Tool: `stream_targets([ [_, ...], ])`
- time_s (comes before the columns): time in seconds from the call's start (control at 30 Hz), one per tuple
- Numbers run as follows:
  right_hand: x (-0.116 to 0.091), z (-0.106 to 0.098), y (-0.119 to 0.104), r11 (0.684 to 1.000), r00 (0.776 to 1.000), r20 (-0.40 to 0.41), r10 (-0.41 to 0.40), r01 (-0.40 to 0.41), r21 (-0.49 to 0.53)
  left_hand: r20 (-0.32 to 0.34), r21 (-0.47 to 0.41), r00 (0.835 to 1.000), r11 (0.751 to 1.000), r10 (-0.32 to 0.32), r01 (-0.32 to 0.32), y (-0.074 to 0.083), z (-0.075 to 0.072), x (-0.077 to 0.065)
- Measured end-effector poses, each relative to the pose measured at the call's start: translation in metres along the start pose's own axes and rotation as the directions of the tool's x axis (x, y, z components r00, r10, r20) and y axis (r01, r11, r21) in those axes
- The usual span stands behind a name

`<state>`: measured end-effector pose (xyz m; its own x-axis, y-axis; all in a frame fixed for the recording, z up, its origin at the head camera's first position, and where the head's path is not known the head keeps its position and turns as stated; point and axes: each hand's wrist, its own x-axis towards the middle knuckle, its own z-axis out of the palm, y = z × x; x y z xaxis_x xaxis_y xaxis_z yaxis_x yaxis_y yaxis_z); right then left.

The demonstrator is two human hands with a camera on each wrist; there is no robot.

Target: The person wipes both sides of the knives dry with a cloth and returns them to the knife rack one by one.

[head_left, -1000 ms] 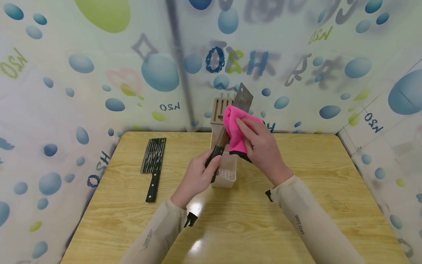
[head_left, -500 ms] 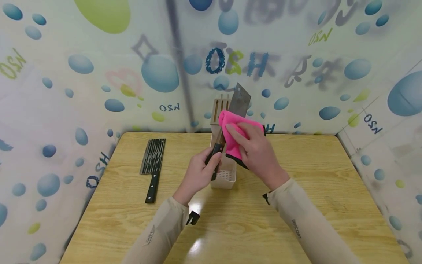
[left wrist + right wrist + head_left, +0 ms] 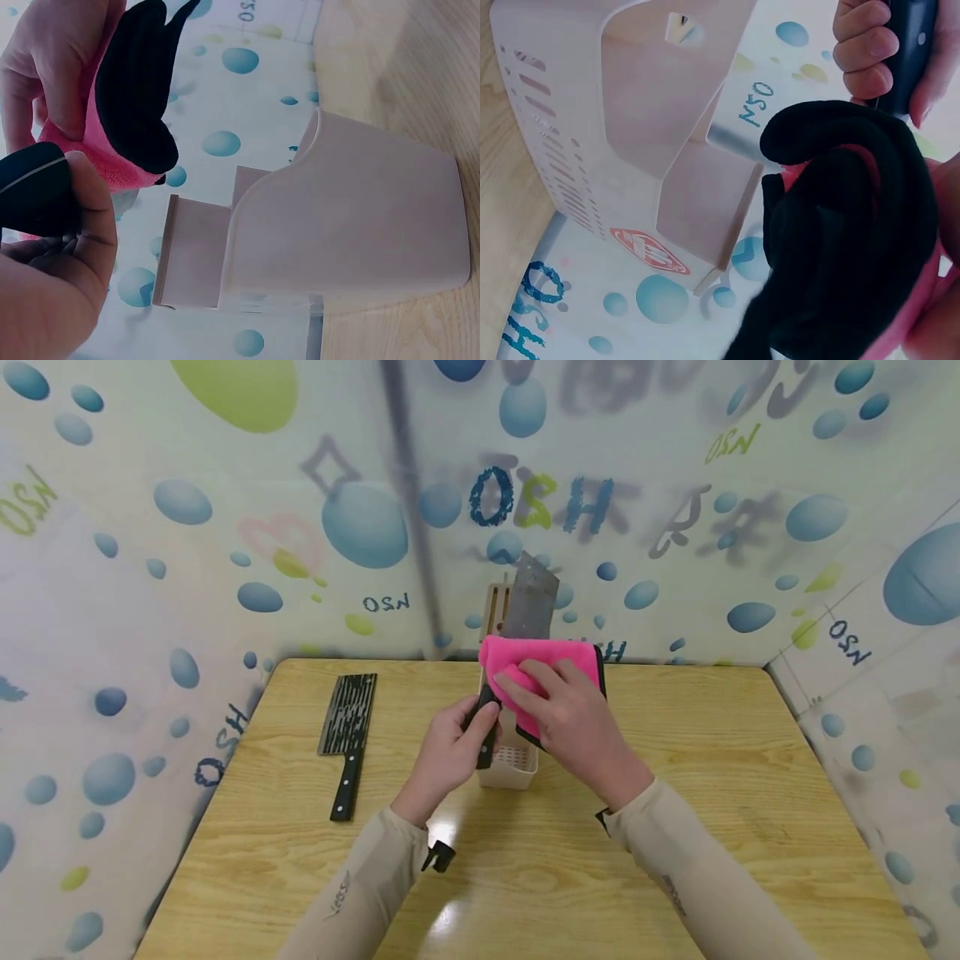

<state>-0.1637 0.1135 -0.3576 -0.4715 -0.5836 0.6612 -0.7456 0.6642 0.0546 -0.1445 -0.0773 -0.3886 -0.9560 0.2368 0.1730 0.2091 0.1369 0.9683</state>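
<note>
My left hand (image 3: 448,752) grips the black handle (image 3: 487,727) of a cleaver raised over the table, its grey blade (image 3: 531,600) pointing up and away. With my right hand (image 3: 581,727) I hold a pink cloth (image 3: 558,652) with dark edging across the lower blade, hiding that part. From the right wrist the cloth's dark underside (image 3: 840,232) shows, folded over near the handle (image 3: 911,52). Behind and below the hands stands a beige knife holder (image 3: 510,779) with slots on top, partly covered by cleaver and cloth; its smooth side (image 3: 352,217) fills the left wrist view.
A second cleaver (image 3: 351,718), with a black-and-silver streaked blade and a black riveted handle, lies flat on the left of the wooden table (image 3: 675,860). A patterned wall covering (image 3: 660,460) rises right behind the table's back edge.
My right hand has moved the cloth down and left along the blade, toward the handle, and more of the blade's upper part shows. The cleaver's tip has shifted slightly left.
</note>
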Motion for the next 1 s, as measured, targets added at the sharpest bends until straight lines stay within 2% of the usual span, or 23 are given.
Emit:
stream_targets([
  [0.33,0.0041,-0.0036,0.0021,0.994,0.997,0.051,0.056,-0.051,-0.094,0.037,0.029,0.999,1.000,-0.009,0.008,0.0045,-0.0003,-0.0014],
  [0.77,0.0023,-0.0040,-0.0049,0.994,0.999,0.039,-0.029,0.033,-0.103,0.019,0.044,1.000,0.999,0.007,-0.008,0.0046,-0.0013,-0.0008],
  [1.0,0.0021,-0.0049,-0.0051,0.996,0.999,0.050,-0.005,0.009,-0.088,0.023,0.032,1.000,0.999,0.008,-0.009,0.0060,-0.0037,-0.0009],
])
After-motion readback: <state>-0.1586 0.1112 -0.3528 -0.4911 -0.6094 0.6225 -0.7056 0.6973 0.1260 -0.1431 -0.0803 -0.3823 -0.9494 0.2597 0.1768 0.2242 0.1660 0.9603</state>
